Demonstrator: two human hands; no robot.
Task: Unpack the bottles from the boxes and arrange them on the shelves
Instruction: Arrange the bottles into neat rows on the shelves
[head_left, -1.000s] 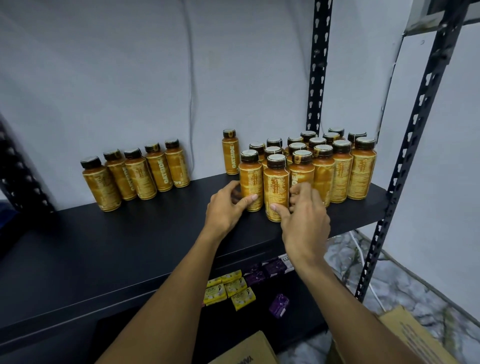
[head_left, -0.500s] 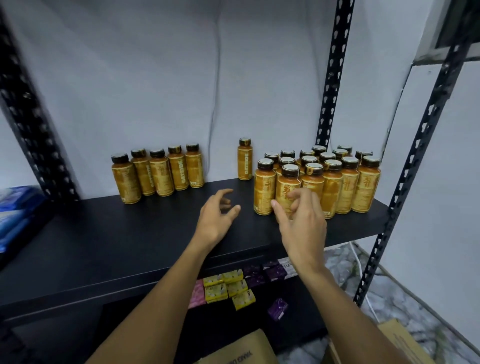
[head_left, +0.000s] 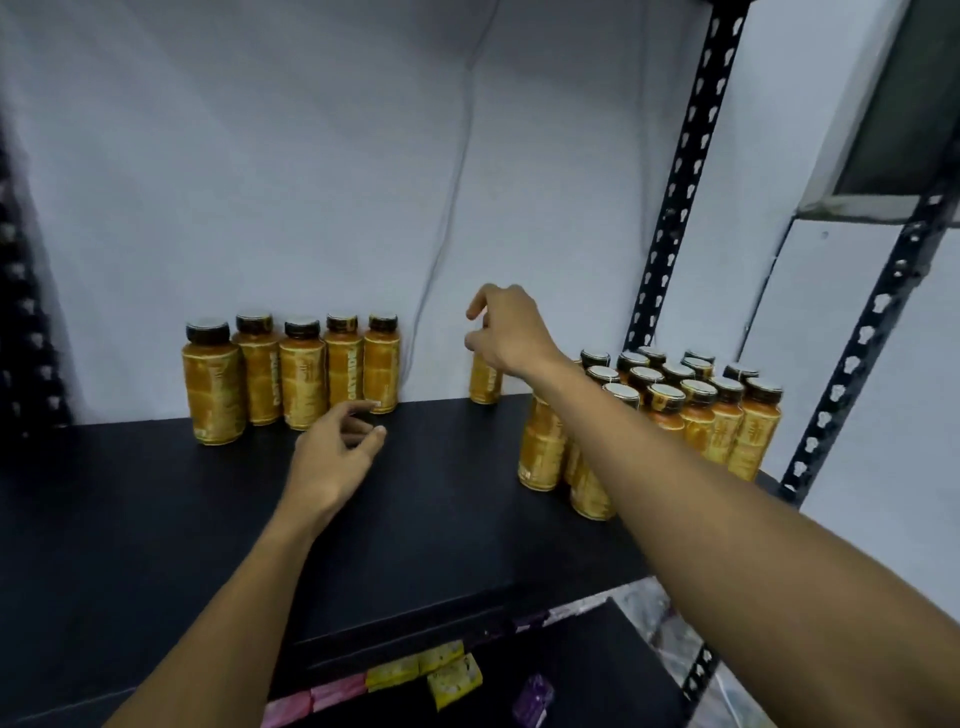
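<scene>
Orange bottles with dark caps stand on the black shelf. A row of several bottles lines the back wall at the left. A tight cluster of bottles fills the right end. One lone bottle stands at the back between them. My right hand reaches over the cluster and hovers at the lone bottle's top, hiding its cap, with the index finger raised; contact is unclear. My left hand hovers above the shelf just in front of the row, fingers loosely curled, holding nothing.
Black perforated uprights frame the shelf at the right, and one more stands at the left edge. The lower shelf holds small yellow packets, pink ones and a purple one. A white wall backs the shelf.
My right hand left the front of the cluster and stretched back-left to the lone bottle. My left hand drifted left toward the row. The view shifted, so everything sits lower in frame.
</scene>
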